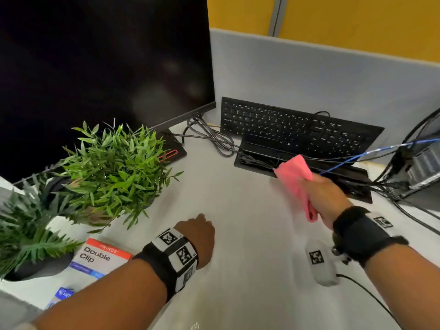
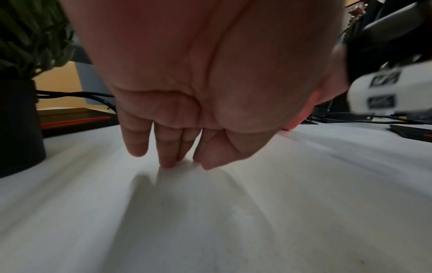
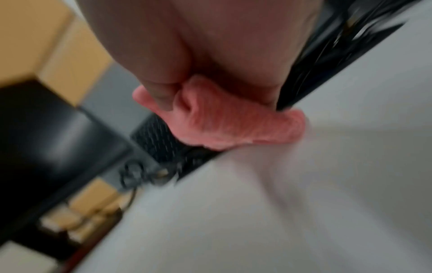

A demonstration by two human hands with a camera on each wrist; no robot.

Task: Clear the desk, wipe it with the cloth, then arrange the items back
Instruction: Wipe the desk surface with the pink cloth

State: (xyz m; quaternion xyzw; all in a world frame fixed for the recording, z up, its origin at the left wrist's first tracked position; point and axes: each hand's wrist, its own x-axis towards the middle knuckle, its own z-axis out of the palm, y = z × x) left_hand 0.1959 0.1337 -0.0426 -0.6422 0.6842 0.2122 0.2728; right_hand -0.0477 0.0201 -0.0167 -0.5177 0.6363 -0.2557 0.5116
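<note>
**Desk:** Head view, nearest first: what sits closest to the camera?

**Photographer:** Two forearms with marker-tagged wristbands reach over the white desk (image 1: 238, 234). At the near left edge lies a "Double Clip" box (image 1: 100, 257), beside two potted plants (image 1: 112, 167) in dark pots.

**Desk:** And the left hand?

**Photographer:** The left hand (image 1: 198, 236) is over the middle of the desk, holding nothing. Its wrist camera shows the fingers (image 2: 138, 140) pointing down, loosely extended, with the fingertips touching or almost touching the surface.

**Desk:** The right hand?

**Photographer:** The right hand (image 1: 326, 198) is farther out, to the right. Its fingers are closed around a pink cloth (image 1: 296, 179), which is bunched in the fist and sticks out toward the keyboard. In the blurred right wrist view the cloth (image 3: 233, 125) hangs below the palm, close to the desk; whether it touches the surface I cannot tell.

**Desk:** Where is the cloth in relation to everything else?

**Photographer:** Just in front of a black tray (image 1: 304, 167) carrying a tangle of cables. Behind it a black keyboard (image 1: 297, 129) leans upright against the grey partition (image 1: 321, 75).

**Desk:** Farthest back?

**Photographer:** A dark monitor (image 1: 95, 67) fills the upper left, its stand base marked with red. Cables, one blue, run to equipment at the far right edge.
</note>
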